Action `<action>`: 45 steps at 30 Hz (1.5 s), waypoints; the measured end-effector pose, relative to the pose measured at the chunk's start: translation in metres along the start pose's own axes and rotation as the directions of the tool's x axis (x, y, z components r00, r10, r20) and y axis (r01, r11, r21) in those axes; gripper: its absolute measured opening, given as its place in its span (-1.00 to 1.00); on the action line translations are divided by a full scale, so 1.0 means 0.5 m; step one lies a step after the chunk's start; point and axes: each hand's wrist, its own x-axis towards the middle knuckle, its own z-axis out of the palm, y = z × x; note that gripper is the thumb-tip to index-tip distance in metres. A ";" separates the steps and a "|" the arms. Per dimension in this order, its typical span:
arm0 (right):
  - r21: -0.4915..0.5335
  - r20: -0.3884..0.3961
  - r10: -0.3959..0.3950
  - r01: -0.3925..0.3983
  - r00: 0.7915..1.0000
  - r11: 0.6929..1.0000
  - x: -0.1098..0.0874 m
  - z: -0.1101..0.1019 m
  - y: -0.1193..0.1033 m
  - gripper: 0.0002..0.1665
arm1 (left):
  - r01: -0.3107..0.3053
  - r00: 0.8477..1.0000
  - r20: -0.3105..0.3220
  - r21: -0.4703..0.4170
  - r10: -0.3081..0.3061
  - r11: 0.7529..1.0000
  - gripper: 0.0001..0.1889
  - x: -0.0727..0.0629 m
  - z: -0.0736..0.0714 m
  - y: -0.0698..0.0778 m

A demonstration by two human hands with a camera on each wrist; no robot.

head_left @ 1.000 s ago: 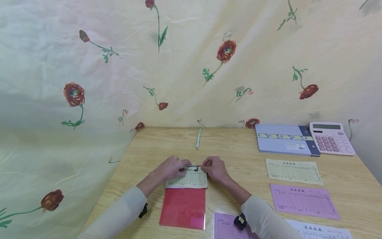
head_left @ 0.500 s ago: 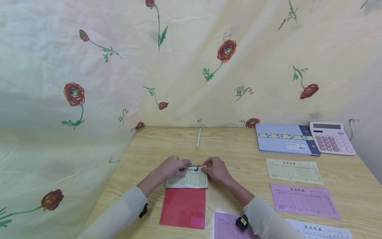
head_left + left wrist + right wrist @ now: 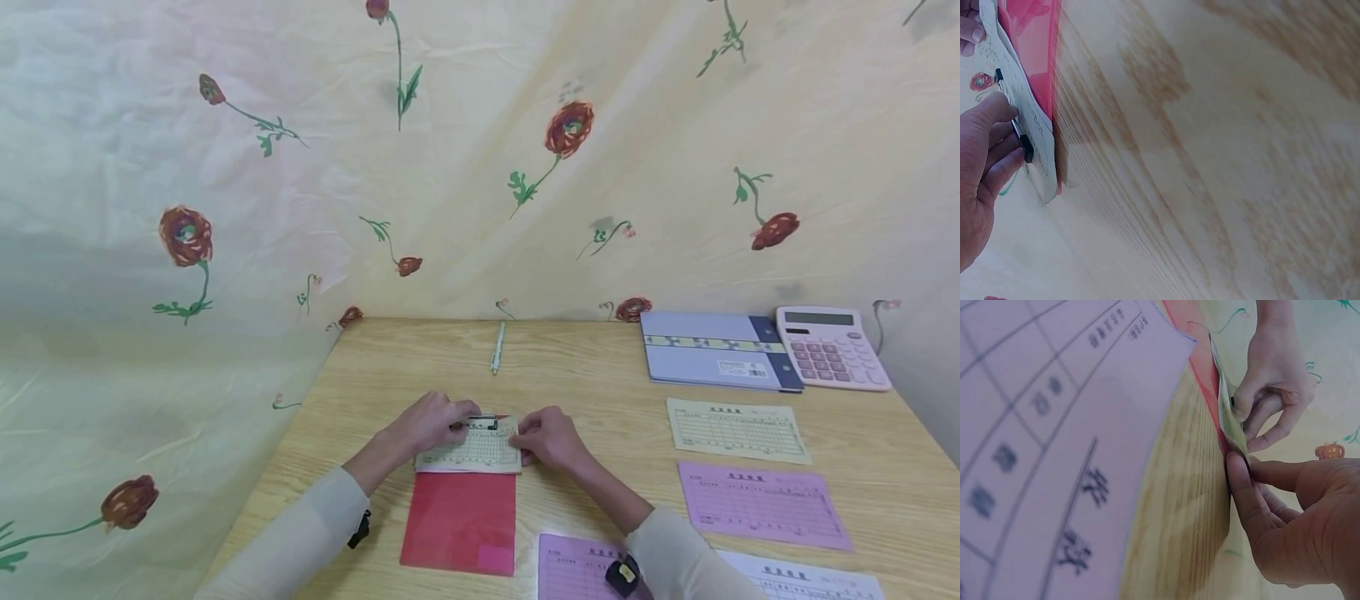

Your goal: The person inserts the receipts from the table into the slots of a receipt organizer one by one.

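A small red clipboard [image 3: 453, 517] lies on the wooden table in the head view, with a cream printed slip [image 3: 480, 452] over its upper half. At its top edge is a black and metal clip [image 3: 486, 423], pinched by my left hand [image 3: 431, 427]; the left wrist view shows fingers curled on this clip [image 3: 1020, 134]. My right hand [image 3: 553, 440] is at the slip's right edge. In the right wrist view, its thumb and forefinger pinch the edge of the slip [image 3: 1230, 422] beside the red board [image 3: 1204, 375]. Whether they grip the board too, I cannot tell.
On the right lie a cream slip [image 3: 738, 429], a purple slip [image 3: 765, 507] and a white slip [image 3: 810, 579]. Another purple slip [image 3: 570, 571] is under the right wrist. A pen [image 3: 498, 348], a blue folder [image 3: 705, 367] and a pink calculator [image 3: 832, 348] are farther back.
My right hand has left the clipboard's top right corner and moved down to the slip's right edge. A red corner now shows beside the clip. The left hand stays on the clip.
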 end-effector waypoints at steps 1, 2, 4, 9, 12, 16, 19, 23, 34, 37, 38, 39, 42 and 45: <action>0.005 0.000 0.002 -0.002 1.000 1.000 0.000 0.000 0.001 -0.86 | 0.000 1.000 0.000 0.000 0.000 1.000 -0.66 0.000 0.000 0.000; 0.008 0.000 0.004 -0.004 1.000 1.000 0.000 0.000 0.001 -0.87 | 0.002 1.000 0.001 0.001 -0.002 1.000 -0.66 0.000 0.000 0.001; 0.007 0.004 0.011 -0.011 1.000 1.000 0.001 -0.001 0.002 -0.89 | 0.004 1.000 0.003 0.004 -0.004 1.000 -0.66 0.000 -0.001 0.001; -0.012 0.009 0.023 -0.023 1.000 1.000 0.004 -0.005 -0.001 -0.90 | 0.009 1.000 0.013 0.011 -0.010 1.000 -0.68 0.002 -0.007 0.002; -0.006 0.013 0.032 -0.032 0.999 0.999 0.006 -0.006 -0.003 -0.88 | 0.014 1.000 0.019 0.007 -0.014 1.000 -0.68 0.003 -0.011 0.003; -0.006 0.017 0.034 -0.034 0.999 0.999 0.007 -0.007 -0.005 -0.85 | 0.026 0.999 0.033 -0.007 -0.026 1.000 -0.66 0.004 -0.015 0.004; -0.015 0.019 0.027 -0.026 0.999 1.000 0.007 -0.008 -0.006 -0.86 | 0.032 0.999 0.044 -0.010 -0.031 0.999 -0.65 0.006 -0.016 0.002; -0.016 0.019 0.018 -0.018 1.000 1.000 0.008 -0.009 -0.007 -0.89 | 0.032 0.998 0.052 -0.003 -0.032 0.999 -0.64 0.007 -0.017 0.001; -0.012 0.010 0.006 -0.006 1.000 1.000 0.002 -0.007 -0.005 -0.81 | 0.022 0.999 0.046 -0.011 -0.022 1.000 -0.66 0.003 -0.014 0.002; 0.001 0.002 0.007 -0.007 1.000 1.000 0.001 -0.005 -0.002 -0.80 | 0.019 0.999 0.044 -0.009 -0.019 1.000 -0.66 0.003 -0.012 0.002; 0.004 0.002 0.010 -0.010 1.000 1.000 0.001 -0.004 -0.001 -0.81 | 0.019 0.999 0.045 -0.011 -0.018 1.000 -0.67 0.002 -0.012 0.003; 0.007 0.001 0.011 -0.011 1.000 1.000 0.001 -0.003 0.000 -0.81 | 0.018 0.999 0.046 -0.010 -0.018 1.000 -0.67 0.002 -0.011 0.003; 0.014 -0.009 0.018 -0.018 1.000 1.000 0.000 -0.001 0.002 -0.83 | 0.022 0.999 0.046 -0.008 -0.021 1.000 -0.67 0.002 -0.009 0.003; 0.016 -0.018 0.024 -0.024 1.000 1.000 0.000 0.001 0.004 -0.84 | 0.029 0.998 0.049 -0.006 -0.029 1.000 -0.66 0.002 -0.008 0.004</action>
